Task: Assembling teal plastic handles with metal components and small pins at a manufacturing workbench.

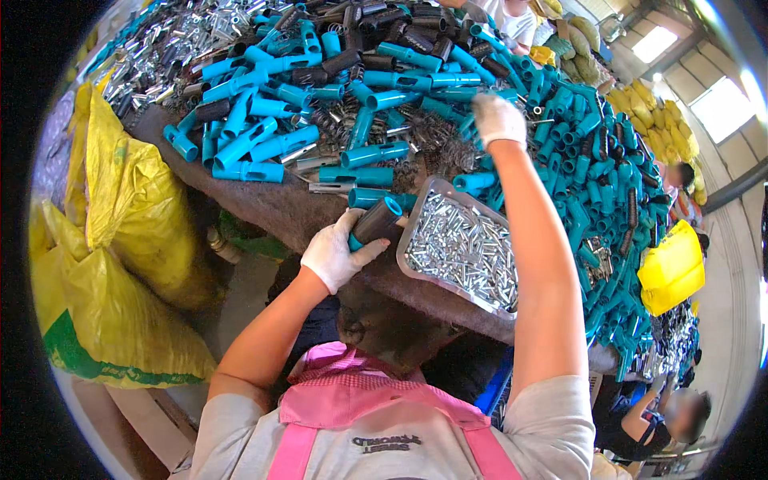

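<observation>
My left hand (336,250), in a white glove, is closed around a tubular handle (374,222) with a black sleeve and teal ends. It is held tilted at the front edge of the heap. My right hand (499,122), also gloved, is stretched out over teal tubes and dark coiled springs (448,136); its fingers are partly hidden, and I cannot tell whether they hold anything. Under my right forearm sits a shallow tray (406,254) full of small silvery metal pins (456,240). Teal tubes with cut-out slots (376,154) lie beyond my left hand.
Teal and black tubes cover the table, with shiny metal parts (192,40) at the far left. Yellow woven sacks (136,200) stand on the left. A yellow bin (672,268) is on the right. Co-workers sit at the far side (512,20) and lower right (640,424).
</observation>
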Tool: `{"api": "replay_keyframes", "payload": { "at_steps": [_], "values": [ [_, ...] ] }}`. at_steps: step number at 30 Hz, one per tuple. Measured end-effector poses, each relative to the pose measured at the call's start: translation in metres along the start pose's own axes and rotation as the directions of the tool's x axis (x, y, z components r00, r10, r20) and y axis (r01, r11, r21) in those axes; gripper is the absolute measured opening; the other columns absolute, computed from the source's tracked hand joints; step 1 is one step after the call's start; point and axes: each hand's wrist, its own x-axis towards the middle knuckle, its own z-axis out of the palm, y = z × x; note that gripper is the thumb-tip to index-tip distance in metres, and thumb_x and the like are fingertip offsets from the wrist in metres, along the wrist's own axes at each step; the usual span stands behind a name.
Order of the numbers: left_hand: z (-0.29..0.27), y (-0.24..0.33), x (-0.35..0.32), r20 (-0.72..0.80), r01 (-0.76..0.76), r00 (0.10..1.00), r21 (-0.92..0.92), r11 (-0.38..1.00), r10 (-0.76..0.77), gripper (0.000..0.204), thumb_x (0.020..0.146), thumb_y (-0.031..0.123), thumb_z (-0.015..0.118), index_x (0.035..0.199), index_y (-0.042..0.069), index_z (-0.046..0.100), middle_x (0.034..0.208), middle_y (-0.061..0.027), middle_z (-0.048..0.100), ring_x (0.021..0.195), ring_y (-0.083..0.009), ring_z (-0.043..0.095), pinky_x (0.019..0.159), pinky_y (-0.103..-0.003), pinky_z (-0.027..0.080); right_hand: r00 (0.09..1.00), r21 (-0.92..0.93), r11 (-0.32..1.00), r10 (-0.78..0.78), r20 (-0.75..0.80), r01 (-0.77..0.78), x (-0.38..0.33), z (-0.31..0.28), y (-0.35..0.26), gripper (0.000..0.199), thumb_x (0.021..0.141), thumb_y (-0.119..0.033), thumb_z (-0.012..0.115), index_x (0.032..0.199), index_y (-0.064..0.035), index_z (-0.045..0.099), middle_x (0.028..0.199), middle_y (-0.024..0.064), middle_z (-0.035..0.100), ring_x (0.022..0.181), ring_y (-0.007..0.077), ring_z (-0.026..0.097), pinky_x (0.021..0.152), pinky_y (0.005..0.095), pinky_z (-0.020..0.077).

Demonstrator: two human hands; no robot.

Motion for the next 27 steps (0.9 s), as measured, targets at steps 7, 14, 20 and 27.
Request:
{"api": "replay_keyframes", "payload": {
  "at_steps": [7,14,20,27],
  "values": [
    [-0.005,0.000,-0.005,-0.024,0.045,0.999,0.036,0.998,-0.044,0.054,0.075,0.045,0.067,0.111,0.006,0.052,0.089,-0.0205,0.064,0.085,-0.0366,0.062,0.075,-0.042,0.048,0.966,0.014,0.967,-0.255,-0.033,0.255,-0.025,-0.034,0.015,0.014,0.075,-0.019,0.056,0.084,-0.0134,0.066,0.093,0.0092,0.061,0.092,0.0272,0.057,0.075,0.0404,0.0482],
    [0.000,0.000,-0.002,-0.022,0.016,1.000,0.037,0.999,-0.015,0.052,0.075,0.044,0.067,0.110,0.008,0.052,0.089,-0.0184,0.065,0.084,-0.0354,0.062,0.074,-0.042,0.049,0.784,0.028,0.811,-0.573,0.241,0.584,-0.043,0.037,-0.025,0.072,0.065,-0.010,0.068,0.131,-0.0218,0.042,0.123,0.0076,0.049,0.111,0.0279,0.050,0.093,0.0384,0.0414],
    [0.000,0.001,-0.004,-0.018,0.059,0.998,0.054,0.997,-0.058,0.052,0.075,0.047,0.067,0.109,0.010,0.053,0.086,-0.0177,0.065,0.081,-0.0360,0.063,0.071,-0.043,0.049,0.735,0.241,0.914,-0.407,0.543,0.327,-0.037,-0.006,-0.064,0.094,0.060,-0.016,0.078,0.138,-0.0332,0.028,0.126,0.0128,0.046,0.114,0.0343,0.049,0.092,0.0416,0.0452],
    [-0.001,-0.002,-0.007,-0.038,0.030,0.999,0.082,0.996,-0.027,0.054,0.075,0.048,0.066,0.111,0.011,0.052,0.085,-0.0184,0.064,0.081,-0.0370,0.062,0.071,-0.044,0.049,0.616,0.508,0.835,-0.518,0.594,0.213,-0.018,-0.004,-0.071,0.077,0.059,-0.022,0.073,0.131,-0.0162,0.044,0.121,0.0170,0.054,0.111,0.0307,0.053,0.094,0.0371,0.0429]
  ]
}}
